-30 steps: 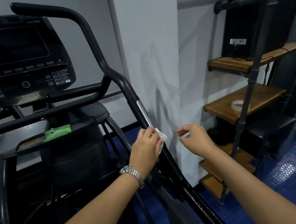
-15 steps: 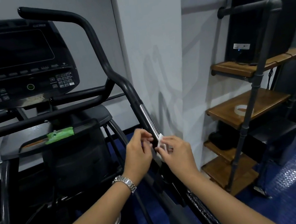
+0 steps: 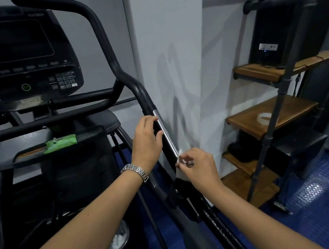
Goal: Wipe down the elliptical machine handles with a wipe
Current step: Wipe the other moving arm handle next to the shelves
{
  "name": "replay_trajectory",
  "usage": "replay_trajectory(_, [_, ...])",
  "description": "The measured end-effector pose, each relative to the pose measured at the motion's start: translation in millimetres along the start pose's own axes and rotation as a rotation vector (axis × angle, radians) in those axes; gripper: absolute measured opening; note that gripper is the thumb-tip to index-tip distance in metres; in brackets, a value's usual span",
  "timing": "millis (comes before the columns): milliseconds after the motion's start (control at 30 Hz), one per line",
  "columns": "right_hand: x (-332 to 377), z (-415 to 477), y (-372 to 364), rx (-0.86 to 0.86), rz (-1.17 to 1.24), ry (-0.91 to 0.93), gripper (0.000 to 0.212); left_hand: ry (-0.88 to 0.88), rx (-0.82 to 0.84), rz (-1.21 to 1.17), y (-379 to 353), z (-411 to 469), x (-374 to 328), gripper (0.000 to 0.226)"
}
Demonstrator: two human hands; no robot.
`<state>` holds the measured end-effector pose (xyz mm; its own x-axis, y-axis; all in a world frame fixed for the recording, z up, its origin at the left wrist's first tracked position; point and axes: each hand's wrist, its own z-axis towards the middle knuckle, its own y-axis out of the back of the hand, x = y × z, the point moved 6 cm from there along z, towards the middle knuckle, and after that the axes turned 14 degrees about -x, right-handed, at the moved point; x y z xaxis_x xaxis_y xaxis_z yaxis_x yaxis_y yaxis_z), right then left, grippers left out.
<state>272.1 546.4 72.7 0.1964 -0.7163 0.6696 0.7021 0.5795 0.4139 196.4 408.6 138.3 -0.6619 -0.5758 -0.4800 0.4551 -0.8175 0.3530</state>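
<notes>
Presently the right hand [image 3: 200,167] pinches the wipe [image 3: 179,158] low on the slanting handle [image 3: 141,94] (left hand [image 3: 148,140] apparently grips higher).

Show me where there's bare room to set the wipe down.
Tray: bare right of the green pack. Middle shelf: bare left of the tape roll. Crowded: the handle, left hand gripping it, right hand pinching the wipe there.
</notes>
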Motion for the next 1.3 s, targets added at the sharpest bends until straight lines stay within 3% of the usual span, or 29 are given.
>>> replay_trajectory(267, [-1.6, -8.3, 4.2, 0.040, -0.042, 0.001, 0.015, -0.056, 0.012, 0.017, -4.6, -11.6, -3.6, 0.038])
replay_trajectory(467, [-19.1, -19.8, 12.4, 0.110, -0.096, -0.010, 0.019, -0.331, 0.085, 0.197, -3.5, -23.3, -18.1, 0.032])
replay_trajectory(600, [-5.0, -34.5, 11.3, 0.086, -0.079, 0.154, 0.009, -0.489, 0.158, 0.352, -18.8, -13.3, -26.1, 0.038])
replay_trajectory(833, [-19.6, -40.0, 16.4, 0.139, -0.022, 0.249, 0.008, -0.464, 0.320, 0.652, -48.6, 6.0, -21.8, 0.061])
replay_trajectory(1067, [-11.9, -53.8, 16.3, 0.089, -0.058, 0.389, 0.010, -0.478, 0.280, 0.622, -53.9, 3.5, -13.6, 0.043])
replay_trajectory(1300, [-1.7, -39.2, 6.0, -0.030, -0.048, 0.376, 0.009, -0.470, 0.244, 0.614, -55.4, 2.7, -11.0, 0.038])
